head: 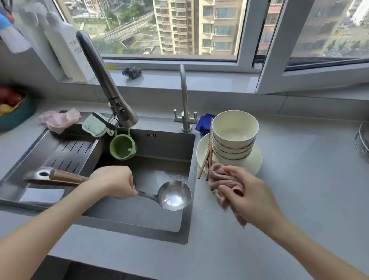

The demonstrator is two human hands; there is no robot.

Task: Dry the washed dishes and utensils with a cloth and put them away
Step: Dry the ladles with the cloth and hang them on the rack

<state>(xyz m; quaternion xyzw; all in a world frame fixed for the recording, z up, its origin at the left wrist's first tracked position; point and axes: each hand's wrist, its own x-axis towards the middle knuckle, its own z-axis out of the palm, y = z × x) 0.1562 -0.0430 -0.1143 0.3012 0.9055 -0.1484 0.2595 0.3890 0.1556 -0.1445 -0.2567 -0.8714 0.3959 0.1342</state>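
In the head view, a steel ladle is held by its handle in the left hand, whose fingers are curled round it, and the ladle's bowl is positioned above the basin of the sink, near its right wall. A crumpled pink cloth is gripped in the right hand over the grey bench, just right of the sink. Just beyond the cloth, a stack of cream bowls is seen on a pale plate, with chopsticks leaned across the plate's left rim. A wooden-handled cleaver is laid on the drain tray left of the basin
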